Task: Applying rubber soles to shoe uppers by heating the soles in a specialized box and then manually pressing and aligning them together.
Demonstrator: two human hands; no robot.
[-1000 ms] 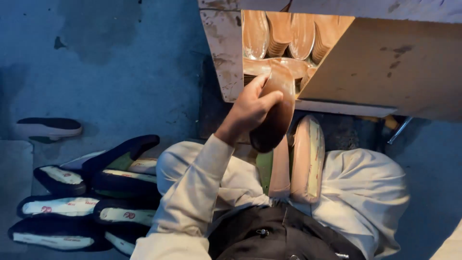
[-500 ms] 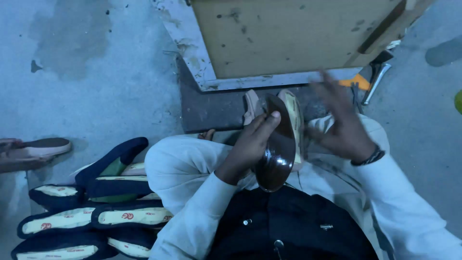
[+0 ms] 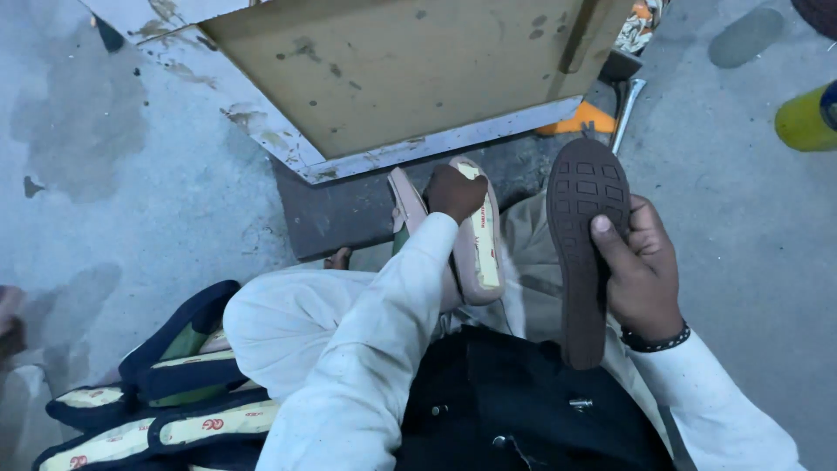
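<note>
Two hands, one lap, one grey concrete floor (image 3: pixel 131 174), blotched with darker damp patches.

Ahead of my knees: a flat board box (image 3: pixel 410 70) with a pale metal edge, seen from above, tan and spotted with marks. At its right corner an orange piece (image 3: pixel 586 118) lies on the floor, with a metal tool (image 3: pixel 629 109) just beside it. At the far right edge of the view, a yellow-green object (image 3: pixel 804 122), cut off by the frame.

To my left on the floor: a stack of navy shoe uppers (image 3: pixel 166 401) with cream insoles, piled close against my thigh.

On my lap: a pale pink shoe (image 3: pixel 481 240), lying lengthwise between my knees, its cream insole facing up.

My left hand (image 3: pixel 455 192): arm in a white sleeve stretched forward across my lap, hand curled shut over the toe end of the pale pink shoe, knuckles up.

My right hand (image 3: pixel 641 270): raised to the right of the lap, a dark beaded band at the wrist. It grips a dark brown rubber sole (image 3: pixel 586 253), thumb pressed on the tread, fingers wrapped behind. The sole stands nearly upright, tread side towards me, toe end pointing away, heel end down over my dark garment. It is apart from the pink shoe.
</note>
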